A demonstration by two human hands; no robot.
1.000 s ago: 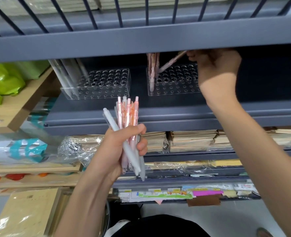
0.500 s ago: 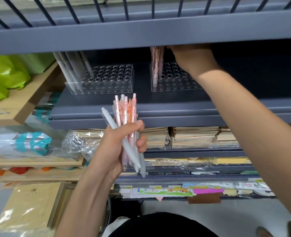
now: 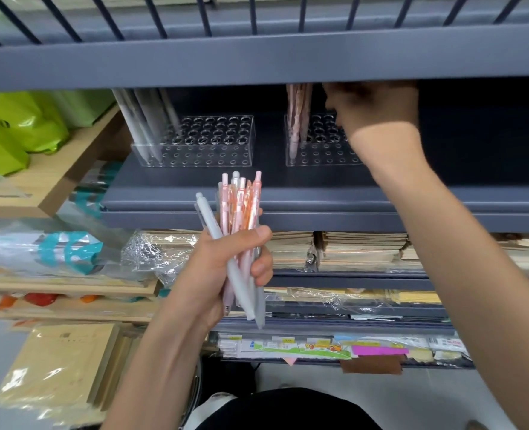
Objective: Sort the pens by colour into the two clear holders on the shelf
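My left hand grips a bundle of pens, pink ones together with grey ones, held upright in front of the shelf edge. On the grey shelf stand two clear holders full of holes. The left holder has several grey pens leaning at its left end. The right holder has a few pink pens at its left end. My right hand reaches in under the upper shelf and hovers over the right holder. Its fingertips are in shadow, and no pen shows in it.
The upper shelf's front beam hangs low over both holders. Stacked brown notebooks fill the shelf below. Green bags sit on a wooden shelf at left. Wrapped stationery and paper pads lie lower left.
A second ago a pink pen stuck out of my right hand, tilted over the right holder; it no longer shows. The hand moved left toward the standing pink pens, then slightly back right. My left hand stayed put.
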